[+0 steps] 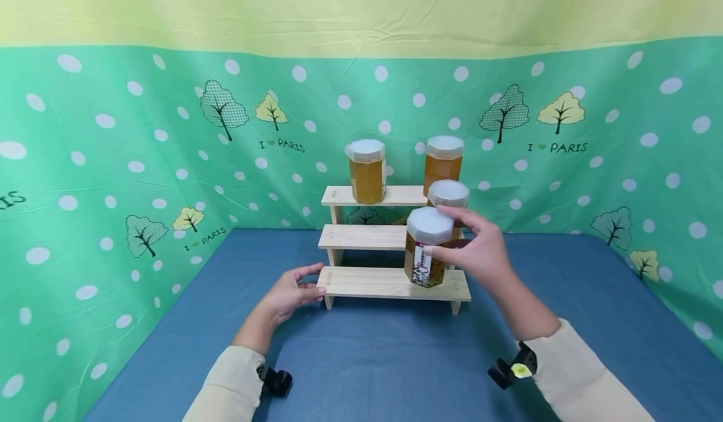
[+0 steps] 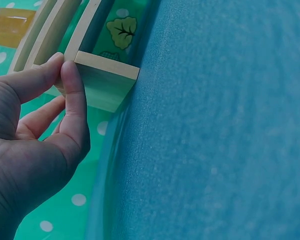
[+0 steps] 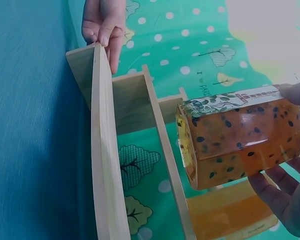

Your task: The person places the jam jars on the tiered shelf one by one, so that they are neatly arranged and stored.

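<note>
My right hand point(image 1: 480, 252) grips a clear, many-sided jar point(image 1: 426, 259) with a white lid. In the right wrist view, dark seeds show in the jar's orange filling point(image 3: 245, 140), and its base is raised off the shelf boards. A three-step wooden display stand point(image 1: 367, 281) stands beneath it. My left hand point(image 1: 290, 293) holds the left end of the lowest board, thumb and fingers point(image 2: 75, 95) at its corner. Behind the held jar, another lidded jar point(image 1: 449, 193) on the middle step is partly hidden.
Two amber jars stand on the top step, one jar point(image 1: 368, 174) left of centre and one jar point(image 1: 443, 164) at the right. A blue cloth point(image 1: 373, 359) covers the table. Behind the stand hangs a green and yellow printed curtain point(image 1: 361, 114).
</note>
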`<act>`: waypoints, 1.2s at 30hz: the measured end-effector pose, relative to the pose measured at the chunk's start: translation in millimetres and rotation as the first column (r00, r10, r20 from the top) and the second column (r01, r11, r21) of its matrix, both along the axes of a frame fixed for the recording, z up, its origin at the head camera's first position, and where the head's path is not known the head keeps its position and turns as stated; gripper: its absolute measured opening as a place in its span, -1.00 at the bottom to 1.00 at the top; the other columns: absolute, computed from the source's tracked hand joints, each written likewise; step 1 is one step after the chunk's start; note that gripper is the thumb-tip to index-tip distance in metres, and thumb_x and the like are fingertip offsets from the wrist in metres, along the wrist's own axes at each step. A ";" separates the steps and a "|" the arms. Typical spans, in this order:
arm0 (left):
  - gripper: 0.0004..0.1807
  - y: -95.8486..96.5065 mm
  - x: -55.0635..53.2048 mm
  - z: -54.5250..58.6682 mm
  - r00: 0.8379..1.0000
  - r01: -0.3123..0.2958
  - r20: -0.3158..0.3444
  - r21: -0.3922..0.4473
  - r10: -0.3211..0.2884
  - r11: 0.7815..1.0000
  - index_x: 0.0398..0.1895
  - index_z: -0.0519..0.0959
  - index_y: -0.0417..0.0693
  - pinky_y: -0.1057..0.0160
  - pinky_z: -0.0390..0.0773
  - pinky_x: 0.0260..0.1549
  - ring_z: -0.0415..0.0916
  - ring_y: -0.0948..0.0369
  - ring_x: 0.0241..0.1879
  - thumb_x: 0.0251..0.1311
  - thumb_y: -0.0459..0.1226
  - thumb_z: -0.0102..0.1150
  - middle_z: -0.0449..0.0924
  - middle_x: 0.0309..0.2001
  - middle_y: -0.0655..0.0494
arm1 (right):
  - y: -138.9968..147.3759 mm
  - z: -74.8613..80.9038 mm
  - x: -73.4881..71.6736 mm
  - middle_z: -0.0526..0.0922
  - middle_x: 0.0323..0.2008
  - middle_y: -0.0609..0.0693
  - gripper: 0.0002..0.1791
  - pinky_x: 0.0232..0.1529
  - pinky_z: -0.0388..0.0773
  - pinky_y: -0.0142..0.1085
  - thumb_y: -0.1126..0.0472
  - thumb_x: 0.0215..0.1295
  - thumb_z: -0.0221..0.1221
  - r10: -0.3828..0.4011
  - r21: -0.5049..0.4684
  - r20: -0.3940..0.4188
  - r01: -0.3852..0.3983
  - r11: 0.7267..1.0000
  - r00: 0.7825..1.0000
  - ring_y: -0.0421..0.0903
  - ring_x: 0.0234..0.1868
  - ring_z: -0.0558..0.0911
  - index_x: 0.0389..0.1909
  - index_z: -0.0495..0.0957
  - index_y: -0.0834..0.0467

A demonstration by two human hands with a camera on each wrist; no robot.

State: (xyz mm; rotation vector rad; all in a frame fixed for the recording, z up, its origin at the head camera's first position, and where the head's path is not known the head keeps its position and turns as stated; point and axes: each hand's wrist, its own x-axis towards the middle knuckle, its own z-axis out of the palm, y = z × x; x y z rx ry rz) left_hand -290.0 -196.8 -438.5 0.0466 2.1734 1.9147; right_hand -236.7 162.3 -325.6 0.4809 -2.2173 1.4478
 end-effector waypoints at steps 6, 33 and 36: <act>-0.28 -0.3 0.8 1.3 1.000 0.003 0.001 -0.001 -0.003 1.000 0.43 0.29 -0.13 0.07 0.63 -0.09 0.60 0.13 -0.21 0.18 -0.49 0.26 0.50 0.09 -0.24 | -9.3 -0.4 -6.0 0.48 0.22 0.08 -0.27 -0.12 0.63 0.05 0.11 -0.06 0.54 -0.007 0.019 0.007 0.007 1.000 1.000 0.09 0.15 0.46 0.22 0.54 0.08; -0.28 -1.3 0.3 1.1 1.000 0.009 0.005 0.004 -0.009 1.000 0.43 0.28 -0.15 0.11 0.63 -0.12 0.60 0.14 -0.23 0.18 -0.49 0.27 0.44 0.16 -0.25 | -49.9 13.4 -31.3 0.55 0.15 0.00 -0.22 -0.13 0.61 -0.07 0.05 -0.11 0.56 0.039 -0.058 0.055 -0.036 0.998 0.998 -0.02 0.01 0.55 0.23 0.54 0.03; -0.28 -0.5 0.2 1.6 1.000 0.005 0.006 0.001 -0.005 1.000 0.43 0.28 -0.15 0.10 0.63 -0.11 0.61 0.15 -0.24 0.17 -0.49 0.27 0.45 0.14 -0.25 | -53.9 13.7 -37.0 0.55 0.14 -0.02 -0.24 -0.12 0.61 -0.08 0.05 -0.10 0.55 0.039 -0.055 0.052 -0.036 0.998 0.998 -0.02 0.00 0.56 0.23 0.54 0.02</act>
